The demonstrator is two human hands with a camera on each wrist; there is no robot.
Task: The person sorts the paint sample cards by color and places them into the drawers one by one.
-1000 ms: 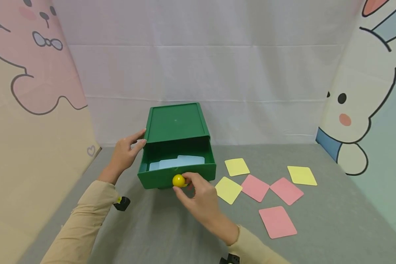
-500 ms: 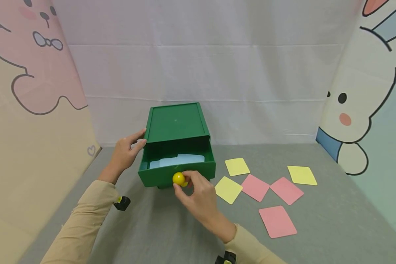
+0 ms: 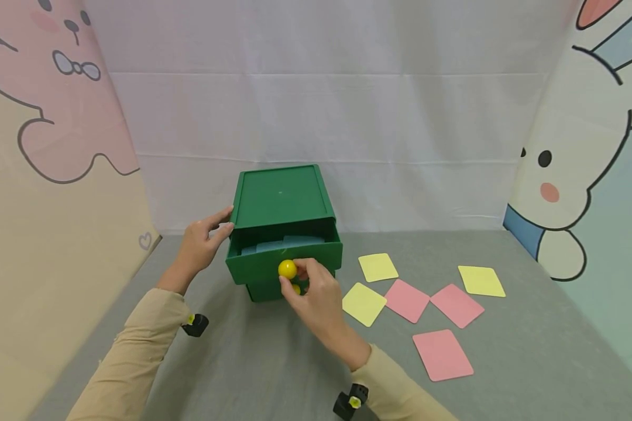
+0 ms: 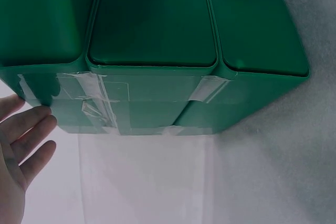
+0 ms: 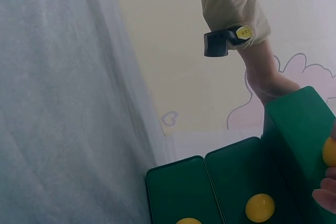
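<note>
Gray tabletop (image 3: 505, 362): drawer (image 3: 284, 260) nr edge, half-open

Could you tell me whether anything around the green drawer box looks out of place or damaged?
Two things stand out. Clear tape is stuck in crumpled strips across one side of the green drawer box; whether it covers damage, I cannot tell. Pink and yellow cards lie scattered at different angles on the grey table, not stacked. Nothing looks spilled.

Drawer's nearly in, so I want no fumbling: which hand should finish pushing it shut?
Probably the right hand: it already pinches the yellow knob on the top drawer, while the left hand braces the green cabinet.
</note>
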